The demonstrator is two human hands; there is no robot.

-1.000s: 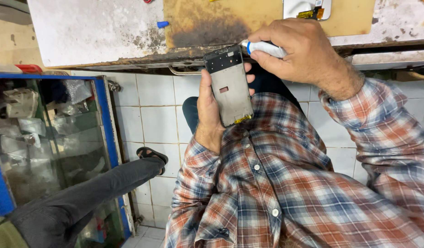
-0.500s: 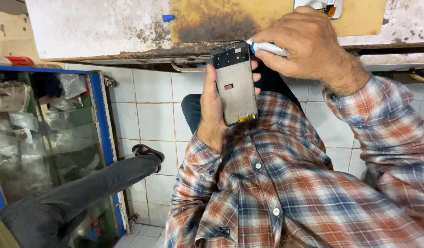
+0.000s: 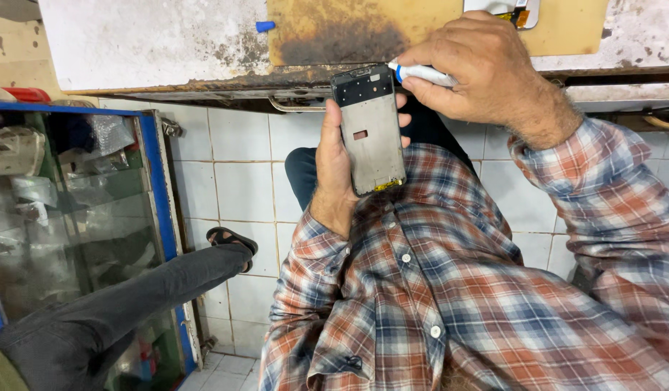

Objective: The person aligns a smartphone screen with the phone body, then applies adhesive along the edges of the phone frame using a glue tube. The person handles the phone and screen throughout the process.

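- Phone frame [image 3: 371,130]: a grey metal phone chassis with a small rectangular cut-out, held upright in front of the plaid shirt [image 3: 450,289], just below the workbench edge [image 3: 204,90].
- Left hand [image 3: 334,163] wraps the frame from behind, fingers closed round its sides.
- Right hand [image 3: 479,69] is curled shut on a white tool with a blue tip [image 3: 418,71], the tip touching the frame's top right corner.
- Scorched yellow mat [image 3: 349,32] lies on the bench; a small blue cap [image 3: 265,27] sits beside it.
- Glass cabinet with blue frame [image 3: 81,217] stands at left; a dark-trousered leg with sandal [image 3: 132,289] crosses the tiled floor [image 3: 240,166].
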